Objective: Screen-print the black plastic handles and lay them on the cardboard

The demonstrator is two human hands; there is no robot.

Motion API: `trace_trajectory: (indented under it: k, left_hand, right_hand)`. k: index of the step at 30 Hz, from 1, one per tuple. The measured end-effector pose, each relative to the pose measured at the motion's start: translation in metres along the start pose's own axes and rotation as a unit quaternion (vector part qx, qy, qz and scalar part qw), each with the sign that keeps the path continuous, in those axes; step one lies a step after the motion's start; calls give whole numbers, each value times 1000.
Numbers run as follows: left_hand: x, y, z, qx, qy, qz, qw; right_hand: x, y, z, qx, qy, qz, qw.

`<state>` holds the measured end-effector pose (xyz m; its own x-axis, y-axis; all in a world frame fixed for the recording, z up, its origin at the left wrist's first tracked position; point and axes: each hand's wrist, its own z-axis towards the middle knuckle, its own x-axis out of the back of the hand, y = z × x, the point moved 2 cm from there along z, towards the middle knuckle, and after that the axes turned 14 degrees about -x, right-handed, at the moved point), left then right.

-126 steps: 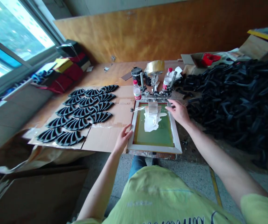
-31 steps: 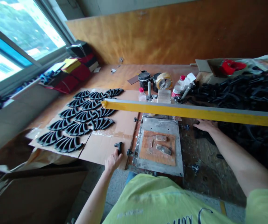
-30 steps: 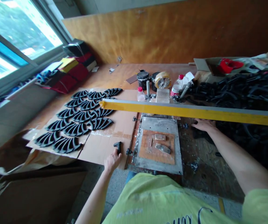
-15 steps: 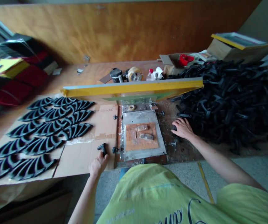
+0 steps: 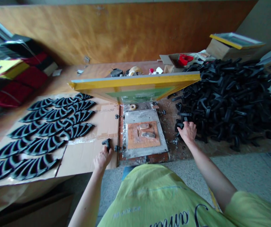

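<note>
Currently, from my remote station, I read the left hand (image 5: 103, 159) as closed around a small black moulded part (image 5: 106, 143). The fingers hide most of the part; only its upper end stands clear, just beside the front hinge clamp (image 5: 117, 148). The right hand (image 5: 187, 131) is half curled at the near edge of a heap of black moulded parts (image 5: 225, 101), touching a loop-shaped piece (image 5: 179, 126). I cannot tell whether it has hold of that piece.

Between the hands lies a metal print bed (image 5: 144, 116) carrying an orange-brown board (image 5: 143, 135). The small items on the board (image 5: 148, 135) are too unclear to identify. A pale ring (image 5: 132, 107) sits near the rear of the bed. Above it, a yellow-edged screen frame (image 5: 135, 82) stands tilted up, showing only a narrow band of green mesh (image 5: 140, 94).

That frame cuts off my view of the items at the back of the wooden surface (image 5: 90, 73): a dark tin (image 5: 116, 72), a tape roll (image 5: 135, 71) and a red-capped bottle (image 5: 151, 71). To the left, rows of black fan-shaped pieces (image 5: 50, 132) lie on a cardboard sheet (image 5: 107, 123), the lowest row running close to the frame's left edge.
</note>
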<state>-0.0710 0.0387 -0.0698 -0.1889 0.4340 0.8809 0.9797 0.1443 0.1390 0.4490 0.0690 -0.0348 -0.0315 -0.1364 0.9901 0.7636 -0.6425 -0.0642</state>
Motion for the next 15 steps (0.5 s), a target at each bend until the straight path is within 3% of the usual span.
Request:
trace_trajectory:
  k: [5,11,13,15]
  left_hand:
    - [0,1,-6,4,22,-9,1000]
    - [3,-4,-30,26,69,-54,996]
    - [9,-2,-35,24,120,-88,989]
    - [20,8,-35,0,179,-138,974]
  right_hand:
    - [8,-5,-6,8,-19,-24,999]
    - [8,-13,-12,20,-113,-2,993]
    - [15,-33,-23,103,-98,53,988]
    - [24,-64,-41,250,-88,117,957]
